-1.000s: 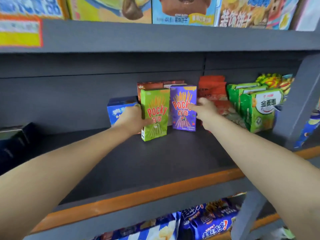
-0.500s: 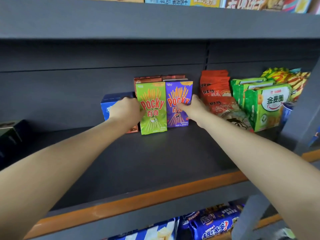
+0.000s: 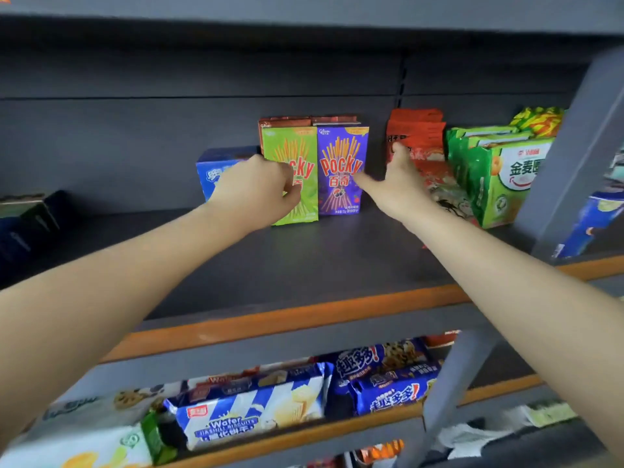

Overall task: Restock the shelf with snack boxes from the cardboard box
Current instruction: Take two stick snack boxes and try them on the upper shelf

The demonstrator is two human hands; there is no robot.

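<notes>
**Two Pocky boxes upright on the grey shelf, both my hands at them**

The grey shelf (image 3: 337, 258) with the orange front edge carries the boxes well back, near its rear wall. My left hand (image 3: 256, 190) has its fingers curled over the left edge and face of the green Pocky box (image 3: 299, 153), gripping it. My right hand (image 3: 398, 190) lies with thumb stretched to the right edge of the purple Pocky box (image 3: 341, 163) and a finger raised toward the red packets (image 3: 417, 136); it touches the box, curling round nothing.

Both boxes stand upright, long axis vertical, printed faces toward me, side by side and touching. The green one sits slightly forward of the purple. Behind them I see the tops of two brown-red boxes (image 3: 285, 121), also upright.

Counted: one green, one purple, two brown-red behind. Left of the green box, one blue box (image 3: 219, 163), lower than the Pocky boxes, partly hidden by my left hand. Right of the red packets stand green bags (image 3: 499, 184), several in a row; I cannot count them exactly.

The shelf below holds blue cookie packs (image 3: 388, 376) and a blue-and-white wafer pack (image 3: 250, 410), lying on their sides.
</notes>
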